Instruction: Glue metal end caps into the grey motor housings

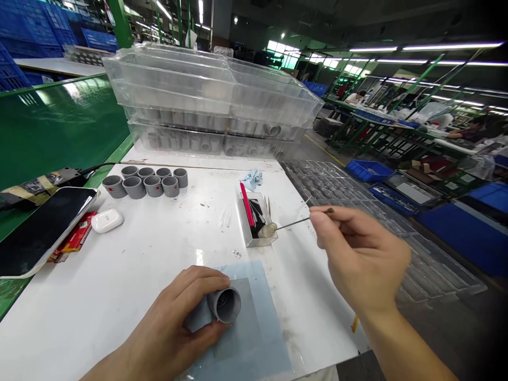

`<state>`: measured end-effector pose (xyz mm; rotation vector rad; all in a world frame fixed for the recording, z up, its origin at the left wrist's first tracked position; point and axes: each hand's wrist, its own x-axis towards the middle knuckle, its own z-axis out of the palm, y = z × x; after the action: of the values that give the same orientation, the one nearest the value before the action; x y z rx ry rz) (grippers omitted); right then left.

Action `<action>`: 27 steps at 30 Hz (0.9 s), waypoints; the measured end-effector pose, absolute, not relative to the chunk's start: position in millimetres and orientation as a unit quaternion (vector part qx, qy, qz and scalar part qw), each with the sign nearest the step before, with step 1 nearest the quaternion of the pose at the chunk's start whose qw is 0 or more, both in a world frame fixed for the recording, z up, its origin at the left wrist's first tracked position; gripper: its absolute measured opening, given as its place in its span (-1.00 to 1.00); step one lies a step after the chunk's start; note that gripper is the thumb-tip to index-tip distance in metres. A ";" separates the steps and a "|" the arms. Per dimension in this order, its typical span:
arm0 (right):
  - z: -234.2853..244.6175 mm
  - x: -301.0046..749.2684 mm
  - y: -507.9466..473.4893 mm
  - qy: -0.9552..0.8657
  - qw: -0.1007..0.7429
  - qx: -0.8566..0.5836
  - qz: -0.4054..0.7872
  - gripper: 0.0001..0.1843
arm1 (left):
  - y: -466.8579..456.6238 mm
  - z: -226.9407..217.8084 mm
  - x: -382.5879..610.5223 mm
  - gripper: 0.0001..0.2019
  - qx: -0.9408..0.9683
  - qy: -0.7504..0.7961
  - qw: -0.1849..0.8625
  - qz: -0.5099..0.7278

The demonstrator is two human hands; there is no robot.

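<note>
My left hand (180, 312) is wrapped round a grey cylindrical cup (235, 312), tilted so its open end faces me above a blue sheet (270, 338). Between thumb and fingers, my right hand (361, 254) pinches a thin dark rod (296, 223). The rod's far tip reaches a small translucent bottle (268, 229) at the front of a clear box (260, 242); whether it touches inside I cannot tell. A red stick (246, 203) and dark flat pieces also stand in that box. Several similar grey cups (134, 187), some with red marks, are grouped at the back left.
Stacked clear plastic trays (214, 100) holding grey parts stand at the back. On the left lie a phone (43, 227), a white earbud case (107, 220) and a red packet (77, 235). A crumpled blue wipe (253, 179) lies behind the box. Clear moulded trays (337, 185) are beyond the table's right edge.
</note>
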<state>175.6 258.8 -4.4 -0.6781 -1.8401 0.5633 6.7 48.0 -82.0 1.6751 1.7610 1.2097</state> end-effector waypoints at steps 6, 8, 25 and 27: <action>-17.4 167.1 271.2 -0.788 0.489 -0.294 0.232 -0.86 | 48.3 -78.1 6.8 -0.59 0.518 0.705 0.231 0.426; -21.4 164.7 272.1 -0.813 0.434 -0.297 0.248 -0.82 | 47.5 -71.0 2.7 -0.57 0.509 0.735 0.222 0.389; -42.6 181.5 340.6 -0.841 0.205 -0.439 0.240 -0.62 | 44.9 -5.8 0.9 -0.32 0.660 0.745 0.075 -0.053; -36.7 181.3 345.0 -0.840 0.230 -0.434 0.232 -0.64 | 20.5 -12.2 -17.9 -0.36 0.628 0.776 0.056 0.017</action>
<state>181.3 345.0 -36.7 -1.1940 -2.3106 0.6377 -17.9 20.5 -12.2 1.9061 2.3535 0.0506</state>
